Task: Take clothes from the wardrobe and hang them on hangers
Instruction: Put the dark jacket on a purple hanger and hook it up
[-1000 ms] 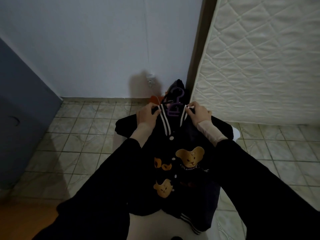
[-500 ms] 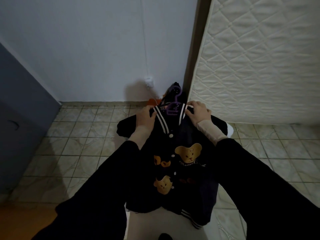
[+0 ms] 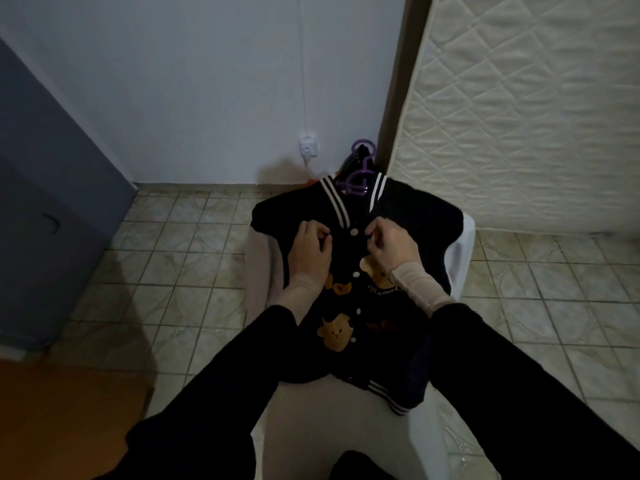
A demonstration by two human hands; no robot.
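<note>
A small black varsity-style jacket with white-striped collar and orange bear patches [image 3: 360, 271] lies face up on a pale cushioned seat [image 3: 460, 258] in the middle of the view, its collar pointing to twelve o'clock toward the wall. A purple plastic hanger [image 3: 360, 174] sits inside the neck opening, its hook sticking out past the collar at twelve o'clock, so the garment looks already threaded onto it.

Both hands work the front placket just below the collar. The left hand [image 3: 310, 254] has its fingers curled and pinched on the left front edge, at about nine o'clock from the top white snap button [image 3: 354, 232]. The right hand [image 3: 391, 245], at three o'clock from that snap, is bunched with fingertips nipping the opposite edge. I'd say the step in hand is closing the front so the jacket stays on the hanger.

Next, I reckon, the two edges need lining up and pressing together at the top snap, then the lower ones in turn, before lifting the lot by the hook. The soft seat gives little backing, so a snap may need squeezing between finger and thumb.

A white wall socket [image 3: 308, 148] sits at eleven o'clock from the hanger; a quilted white mattress [image 3: 519, 116] leans at two o'clock.
</note>
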